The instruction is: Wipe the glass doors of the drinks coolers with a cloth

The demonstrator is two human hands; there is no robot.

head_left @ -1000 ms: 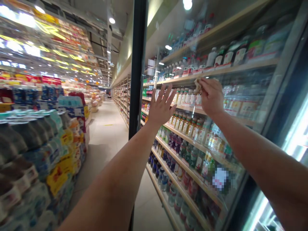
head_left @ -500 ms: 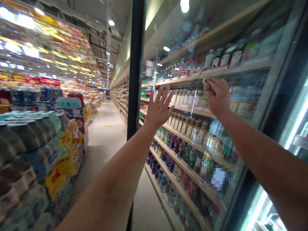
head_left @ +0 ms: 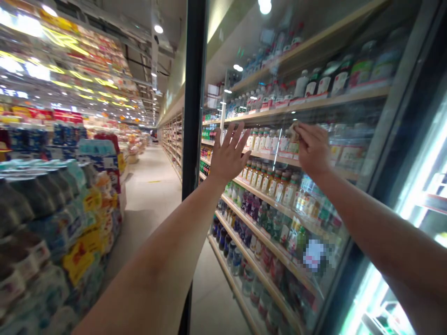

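The left hand [head_left: 227,156] is spread against the glass door [head_left: 240,32], fingers fanned upward and gripping nothing; how firmly the palm presses on the pane cannot be told. The right hand [head_left: 315,150] pinches a small, pale, crumpled cloth [head_left: 294,129] between thumb and fingers. The cloth pokes out on the side facing the left hand, at the pane and a little higher than the left hand's palm.

Close on the left of the left hand runs the dark door frame [head_left: 195,102], upright from top to bottom. Around and below both hands, rows of bottles [head_left: 272,181] on pale-edged shelves show in the glass. Below the right hand there is a pixelated patch [head_left: 315,256], its content unreadable. Farther to the right of the right hand, beyond the forearm, a bright light strip [head_left: 366,298] glows.

Well to the left of the left hand, past the frame, the aisle floor [head_left: 150,186] stretches away, and stacked bottle packs [head_left: 38,190] with a yellow package [head_left: 81,253] stand lower down.
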